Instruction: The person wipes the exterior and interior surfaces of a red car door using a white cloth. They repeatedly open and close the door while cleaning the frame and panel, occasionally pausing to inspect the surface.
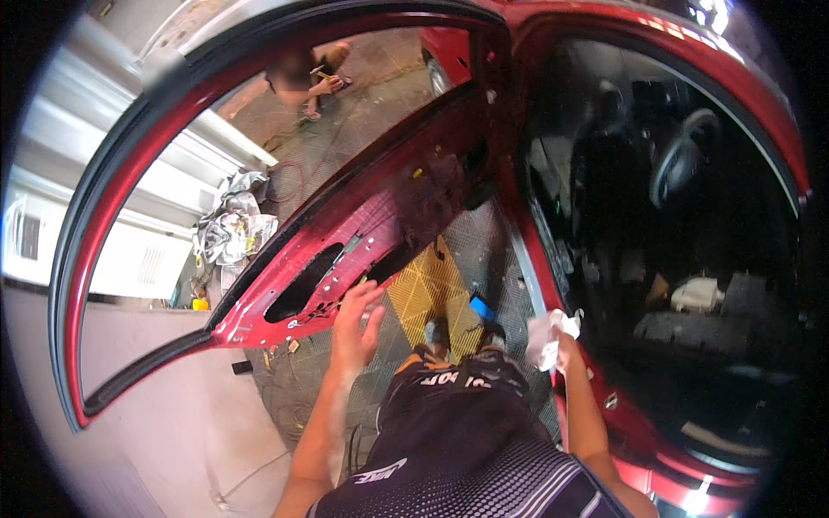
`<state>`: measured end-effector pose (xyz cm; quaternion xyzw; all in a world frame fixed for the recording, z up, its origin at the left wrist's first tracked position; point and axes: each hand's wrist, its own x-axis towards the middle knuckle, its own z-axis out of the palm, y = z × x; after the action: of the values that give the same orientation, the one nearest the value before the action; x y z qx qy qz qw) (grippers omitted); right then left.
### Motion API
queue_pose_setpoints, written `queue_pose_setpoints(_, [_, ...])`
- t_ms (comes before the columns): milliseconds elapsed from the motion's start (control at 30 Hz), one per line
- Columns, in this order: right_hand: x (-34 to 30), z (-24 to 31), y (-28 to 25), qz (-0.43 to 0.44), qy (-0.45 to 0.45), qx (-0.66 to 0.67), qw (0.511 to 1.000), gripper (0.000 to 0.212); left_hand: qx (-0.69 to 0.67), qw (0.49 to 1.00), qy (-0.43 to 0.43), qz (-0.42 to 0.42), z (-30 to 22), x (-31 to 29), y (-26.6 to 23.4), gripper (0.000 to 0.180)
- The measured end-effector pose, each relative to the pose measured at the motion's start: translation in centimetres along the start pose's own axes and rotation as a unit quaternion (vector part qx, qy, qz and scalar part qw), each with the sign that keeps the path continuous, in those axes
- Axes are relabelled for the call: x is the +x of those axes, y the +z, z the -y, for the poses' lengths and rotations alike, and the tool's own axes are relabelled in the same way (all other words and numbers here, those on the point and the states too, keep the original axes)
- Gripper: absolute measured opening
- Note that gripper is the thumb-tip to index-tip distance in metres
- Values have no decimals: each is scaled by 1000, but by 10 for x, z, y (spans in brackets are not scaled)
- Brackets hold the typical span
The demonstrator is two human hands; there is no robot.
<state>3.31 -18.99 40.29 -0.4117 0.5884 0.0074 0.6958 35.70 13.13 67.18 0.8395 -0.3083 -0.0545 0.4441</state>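
Note:
A red car door stands swung out on my left, its inner side stripped of trim so that bare metal, holes and cables show. Close to the door's lower edge, my left hand is raised with its fingers apart, holding nothing. I cannot tell whether its fingertips touch the metal. My right hand grips a crumpled white piece of cloth or paper beside the red door sill of the car body. The fingers are partly hidden behind the white piece.
Inside the dark cabin is a steering wheel. A blue object lies by my feet on grey and yellow floor tiles. Crumpled grey sheeting is heaped beyond the door. Through the window frame, another person's hand holds a small tool.

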Motion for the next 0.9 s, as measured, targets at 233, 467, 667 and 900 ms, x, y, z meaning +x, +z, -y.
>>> queue_pose_setpoints(233, [-15,-68,-19,-42,-146,461,874,30,157,958,232,-68,-9,114,-35,25])
queue_pose_setpoints(467, [-10,-39,4,-277,-202,149,927,37,252,947,163,-113,68,208,-60,28])
queue_pose_setpoints(667, [194,-87,9,-348,-335,-428,764,42,157,982,-56,-85,119,232,-80,50])
queue_pose_setpoints(900, [347,-73,76,-283,-359,-566,686,32,237,950,-163,-125,104,225,-73,68])
